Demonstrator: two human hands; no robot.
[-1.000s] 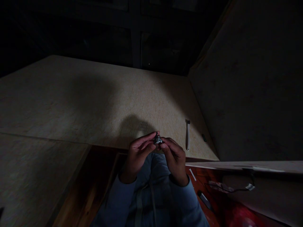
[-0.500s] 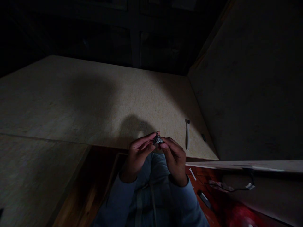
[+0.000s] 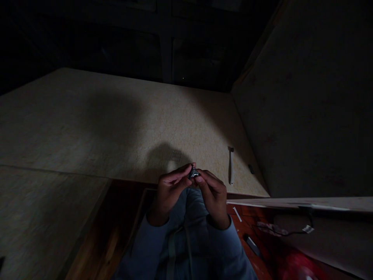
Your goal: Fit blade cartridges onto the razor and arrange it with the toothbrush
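Note:
Between my two hands, over my lap at the table's near edge, is a small black and shiny silver piece (image 3: 194, 174), too small and dim for me to tell its kind. My left hand (image 3: 171, 190) pinches its darker left side between thumb and fingers. On its right side, the thumb and fingers of my right hand (image 3: 214, 194) are closed on it. The fingertips hide part of the piece. To the right of my hands, a slim pale handle with a dark head (image 3: 231, 165) lies on the table (image 3: 175, 116).
A small black object (image 3: 251, 169) rests near the board wall (image 3: 309, 109) on the right. Below, on the reddish floor, are a white strip (image 3: 237, 214), a grey and black bar (image 3: 253, 245), a cable (image 3: 291, 233) and a red bag-like thing (image 3: 300, 262).
My right hand has shifted slightly left, towards my left hand. The small silver and black piece appears a little turned, with less of it showing between my fingers.

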